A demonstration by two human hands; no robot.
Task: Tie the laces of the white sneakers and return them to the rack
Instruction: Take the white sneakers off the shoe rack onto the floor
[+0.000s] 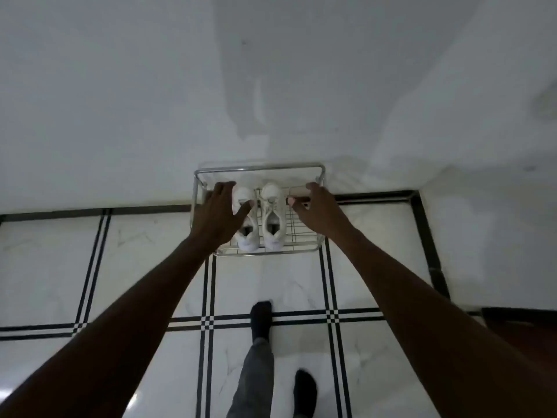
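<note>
Wire rack stands on the tiled floor against the white wall. Two white sneakers sit side by side on the rack's top shelf, toes toward the wall, heels at the front edge.

Left sneaker: mostly covered by the left hand, which lies over it with fingers spread, loose, not clenched. Whether it is gripping the shoe cannot be told. Right sneaker in full view, laces visible; whether knotted, too blurred to judge.

Right hand is over the right part of the shelf, beside the right sneaker and apart from it, fingers curled down toward the wires. Holds nothing visible.

Both arms reach forward. Dark-socked feet on the floor before the rack.
</note>
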